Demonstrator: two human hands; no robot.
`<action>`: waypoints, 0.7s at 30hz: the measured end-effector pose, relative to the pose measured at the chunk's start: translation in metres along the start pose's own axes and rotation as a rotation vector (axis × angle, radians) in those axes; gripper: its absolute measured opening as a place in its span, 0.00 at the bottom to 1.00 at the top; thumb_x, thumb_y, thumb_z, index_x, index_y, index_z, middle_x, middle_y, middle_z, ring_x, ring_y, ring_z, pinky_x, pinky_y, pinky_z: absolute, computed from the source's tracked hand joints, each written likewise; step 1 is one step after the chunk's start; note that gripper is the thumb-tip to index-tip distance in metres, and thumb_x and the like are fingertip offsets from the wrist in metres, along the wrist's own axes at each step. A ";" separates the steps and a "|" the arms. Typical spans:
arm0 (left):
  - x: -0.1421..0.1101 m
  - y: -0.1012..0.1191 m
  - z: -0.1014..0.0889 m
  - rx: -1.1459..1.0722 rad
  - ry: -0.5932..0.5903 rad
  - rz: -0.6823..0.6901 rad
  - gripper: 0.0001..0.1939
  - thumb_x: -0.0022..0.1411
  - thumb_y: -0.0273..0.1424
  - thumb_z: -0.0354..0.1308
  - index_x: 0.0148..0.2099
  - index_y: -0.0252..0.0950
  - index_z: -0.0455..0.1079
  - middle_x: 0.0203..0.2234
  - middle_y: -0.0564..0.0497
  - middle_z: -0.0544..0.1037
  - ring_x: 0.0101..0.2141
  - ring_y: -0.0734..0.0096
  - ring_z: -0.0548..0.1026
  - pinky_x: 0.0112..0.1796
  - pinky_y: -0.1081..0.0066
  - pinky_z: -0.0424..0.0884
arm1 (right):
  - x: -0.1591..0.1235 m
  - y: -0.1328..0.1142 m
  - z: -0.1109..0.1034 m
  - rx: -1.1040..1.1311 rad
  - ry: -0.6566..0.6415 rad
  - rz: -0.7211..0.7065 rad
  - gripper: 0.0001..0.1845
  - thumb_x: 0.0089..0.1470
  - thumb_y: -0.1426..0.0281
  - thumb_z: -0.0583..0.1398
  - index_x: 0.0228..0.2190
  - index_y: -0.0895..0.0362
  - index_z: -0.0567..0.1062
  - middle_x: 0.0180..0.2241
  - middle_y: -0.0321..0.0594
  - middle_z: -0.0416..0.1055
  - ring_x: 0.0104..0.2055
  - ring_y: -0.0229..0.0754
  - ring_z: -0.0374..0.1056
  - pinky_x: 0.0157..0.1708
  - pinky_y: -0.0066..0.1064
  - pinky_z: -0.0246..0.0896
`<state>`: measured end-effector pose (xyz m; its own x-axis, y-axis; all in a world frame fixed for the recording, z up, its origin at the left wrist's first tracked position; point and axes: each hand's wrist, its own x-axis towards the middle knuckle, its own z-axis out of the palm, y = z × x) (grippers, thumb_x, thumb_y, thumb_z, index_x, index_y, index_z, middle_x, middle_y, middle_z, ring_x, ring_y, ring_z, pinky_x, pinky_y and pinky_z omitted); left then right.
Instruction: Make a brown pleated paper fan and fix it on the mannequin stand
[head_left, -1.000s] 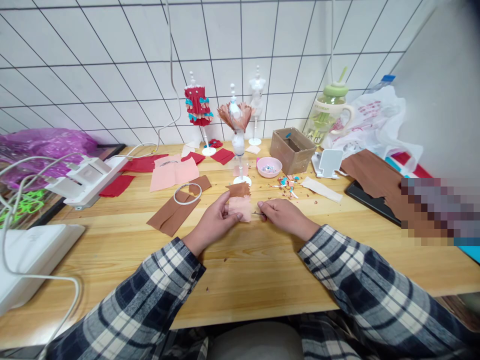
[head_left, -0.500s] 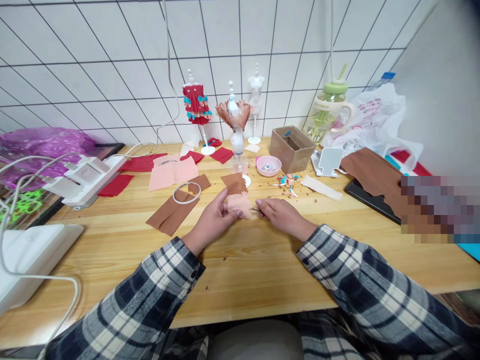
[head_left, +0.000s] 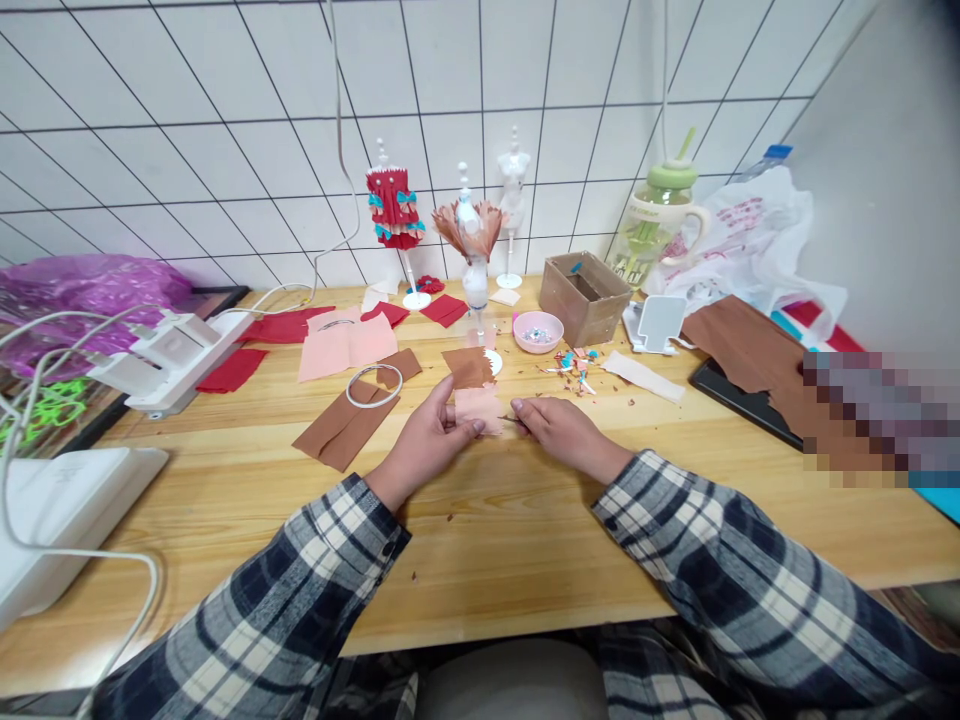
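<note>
My left hand (head_left: 433,437) pinches a small piece of pink crepe paper (head_left: 477,408) between thumb and fingers, just above the table. Closed round a thin dark tool, my right hand (head_left: 559,428) brings its tip to the paper's right edge; the fingers hide most of the tool, which looks like small scissors. Right behind the pink piece lies brown crepe paper (head_left: 469,366) with a jagged right edge. Beyond it stands a white mini dress form (head_left: 475,275) wearing brown paper petals.
Left of my hands are brown strips (head_left: 341,435) under a white ring (head_left: 350,400). A pink bowl (head_left: 538,345), paper scraps (head_left: 576,372) and a cardboard box (head_left: 574,310) lie to the right. Further back stand a red-dressed form (head_left: 392,210) and a bare one (head_left: 513,190).
Hardly anything differs: both hands stay in place with the pink paper between them. The dark tool's tip at the paper's right edge shifts very slightly.
</note>
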<state>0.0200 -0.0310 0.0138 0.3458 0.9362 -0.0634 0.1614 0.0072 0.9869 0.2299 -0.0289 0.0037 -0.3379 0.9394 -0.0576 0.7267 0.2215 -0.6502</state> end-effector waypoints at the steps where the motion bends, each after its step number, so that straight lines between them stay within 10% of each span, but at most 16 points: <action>1: 0.000 0.000 0.000 0.002 0.001 0.000 0.40 0.55 0.38 0.66 0.63 0.31 0.53 0.32 0.47 0.81 0.32 0.65 0.79 0.30 0.74 0.70 | 0.000 0.000 0.000 -0.001 0.003 -0.003 0.26 0.67 0.57 0.43 0.24 0.55 0.68 0.24 0.37 0.68 0.29 0.39 0.62 0.31 0.29 0.48; 21: 0.000 -0.001 0.000 -0.002 0.034 -0.008 0.42 0.54 0.39 0.66 0.64 0.31 0.51 0.28 0.50 0.80 0.29 0.67 0.77 0.28 0.75 0.68 | 0.001 0.002 -0.005 -0.030 0.058 -0.013 0.25 0.66 0.58 0.44 0.23 0.56 0.65 0.23 0.37 0.66 0.27 0.37 0.59 0.29 0.29 0.45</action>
<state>0.0195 -0.0310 0.0130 0.3126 0.9476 -0.0663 0.1625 0.0155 0.9866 0.2338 -0.0258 0.0062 -0.3127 0.9499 -0.0047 0.7403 0.2406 -0.6278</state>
